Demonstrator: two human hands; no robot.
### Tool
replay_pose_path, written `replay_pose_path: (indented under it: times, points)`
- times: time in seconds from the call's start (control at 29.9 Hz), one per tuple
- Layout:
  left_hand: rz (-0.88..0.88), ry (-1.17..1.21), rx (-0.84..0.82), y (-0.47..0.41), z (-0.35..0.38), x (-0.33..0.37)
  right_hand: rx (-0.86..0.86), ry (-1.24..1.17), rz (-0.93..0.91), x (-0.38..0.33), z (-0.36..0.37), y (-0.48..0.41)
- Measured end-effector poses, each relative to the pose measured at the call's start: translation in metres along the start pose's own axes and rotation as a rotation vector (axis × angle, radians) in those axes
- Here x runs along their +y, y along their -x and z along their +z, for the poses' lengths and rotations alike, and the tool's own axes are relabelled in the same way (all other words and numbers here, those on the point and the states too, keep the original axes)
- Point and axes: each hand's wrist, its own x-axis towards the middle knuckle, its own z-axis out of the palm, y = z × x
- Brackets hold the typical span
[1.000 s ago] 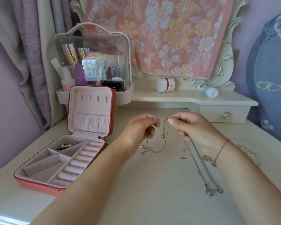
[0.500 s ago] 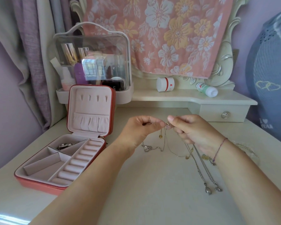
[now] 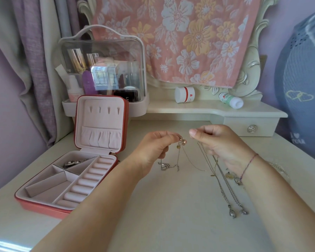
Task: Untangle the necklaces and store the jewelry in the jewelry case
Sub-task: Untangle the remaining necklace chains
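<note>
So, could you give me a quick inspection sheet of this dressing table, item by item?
Surface: cream table, with a shelf and drawer at the back.
Job's things: open jewelry case, with one silver piece in a rear compartment; necklaces partly lifted, partly trailing on the table; small pieces by the right wrist.
Clutter: clear cosmetics box, white jar, white bottle on its side.
Grippers: bare hands only; left hand pinches a beaded chain; right hand appears to pinch other necklaces.
Cables: nothing seen.
Surroundings: curtain, floral cloth, blue cushion.
</note>
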Motion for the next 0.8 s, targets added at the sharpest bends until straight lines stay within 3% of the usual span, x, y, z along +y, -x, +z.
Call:
replay_pose_path:
  times: [0.17,0.67,0.8]
  points:
    - [0.011,0.002,-0.034,0.000,-0.001,-0.001,0.025,-0.098,-0.023,0.001,0.006,-0.003]
    - [0.071,0.030,-0.114,0.002,-0.004,-0.001,0.009,-0.367,0.173,-0.001,0.012,0.000]
    - [0.068,0.015,-0.113,0.002,-0.003,-0.002,0.089,-0.154,0.080,0.004,0.012,-0.001]
